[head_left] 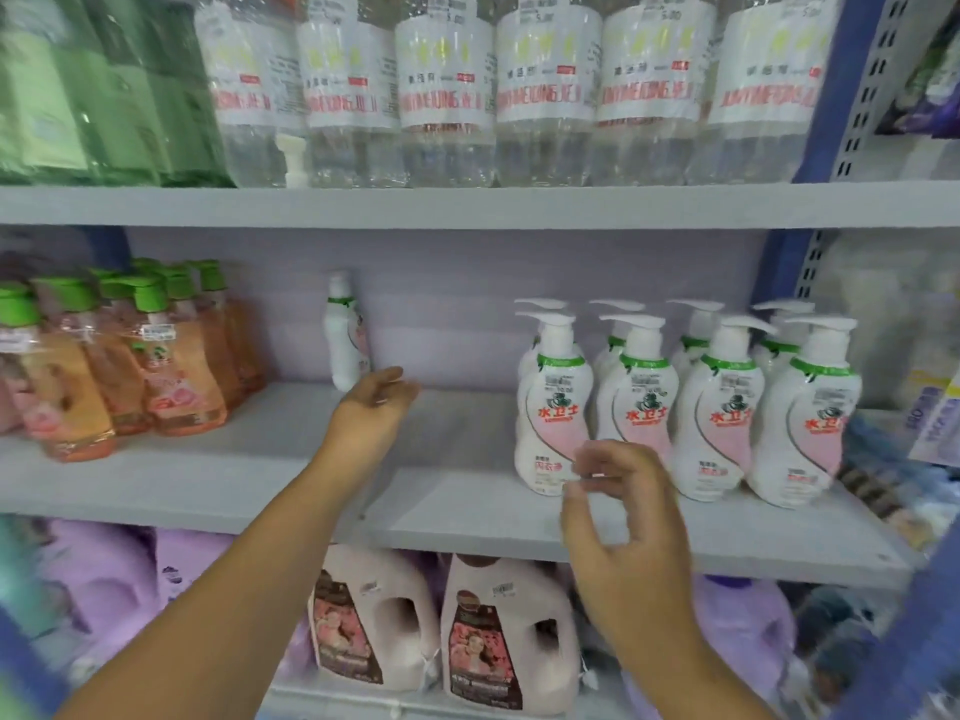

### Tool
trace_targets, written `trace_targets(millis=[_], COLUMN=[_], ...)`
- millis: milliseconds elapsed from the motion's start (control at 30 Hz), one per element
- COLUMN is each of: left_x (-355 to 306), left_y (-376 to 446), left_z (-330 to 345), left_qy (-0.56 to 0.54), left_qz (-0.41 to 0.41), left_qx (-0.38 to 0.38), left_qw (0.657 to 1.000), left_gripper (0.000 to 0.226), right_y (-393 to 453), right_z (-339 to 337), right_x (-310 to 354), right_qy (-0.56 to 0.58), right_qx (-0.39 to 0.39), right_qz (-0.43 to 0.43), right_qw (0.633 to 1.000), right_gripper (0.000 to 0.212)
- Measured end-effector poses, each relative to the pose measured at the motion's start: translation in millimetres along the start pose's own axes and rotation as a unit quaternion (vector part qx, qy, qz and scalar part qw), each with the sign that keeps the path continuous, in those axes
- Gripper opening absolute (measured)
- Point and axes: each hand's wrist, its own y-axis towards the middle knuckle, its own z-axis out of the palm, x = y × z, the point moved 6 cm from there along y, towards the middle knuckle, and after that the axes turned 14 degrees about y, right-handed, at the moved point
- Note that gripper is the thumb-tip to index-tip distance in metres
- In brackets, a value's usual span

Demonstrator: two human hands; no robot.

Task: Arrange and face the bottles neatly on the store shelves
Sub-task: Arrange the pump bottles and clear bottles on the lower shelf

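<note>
Nearest the lens, right hand (621,517) raised before the middle shelf (519,517), fingers loosely curled, thumb and forefinger close together, nothing between them; front-left pump bottle (551,402) of the white-and-pink group (685,402) just beyond the fingertips. Whether skin meets label, impossible to tell.

Farther in, left hand (375,407) stretched deep over the same shelf, palm turned up, fingers relaxed and nearly straight, empty, just short of the lone white bottle (344,332) standing at the back panel with its pump turned away from the aisle.

Likely step in hand: bringing the stray forward to join its row. Best done by closing round the waist below the green collar rather than the pump head, lifting clear instead of dragging, rotating so the pink label faces out, then setting down touching the left end of the group, flush with the shelf edge.

To the left, orange bottles with green caps (130,356); above, clear bottles (441,90) in a row along the upper shelf.
</note>
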Motion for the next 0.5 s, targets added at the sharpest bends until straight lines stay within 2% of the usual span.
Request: trace_targets(millis=[67,200,267,367,500], left_x=[18.1,55.5,65.2,68.5,58.9], left_y=[31.0,98.6,130.0,172.9,208.3], left_z=[-32.7,-85.3,-92.3,-85.1,-74.8], left_qy=[0.055,0.097,0.080,0.054,0.110], left_qz=[-0.022,-0.071,-0.053,-0.018,0.037], left_qx=[-0.042,-0.107,-0.110,-0.054,0.036], left_qw=[0.997,0.987,0.989,0.997,0.993], left_gripper=[0.029,0.044,0.054,0.065,0.053], right_y=[8.3,42.1,63.2,100.3,129.7], right_z=[78.2,200.9,246.9,297.3,332.3], right_x=[-20.9,-81.6,-112.2,-149.1,-180.7], right_qy=[0.034,-0.010,-0.052,-0.077,-0.080], right_qx=[0.103,0.183,0.203,0.186,0.164], right_qz=[0.120,0.307,0.329,0.307,0.332], right_qw=[0.987,0.934,0.921,0.930,0.925], right_gripper=[0.030,0.044,0.044,0.042,0.056])
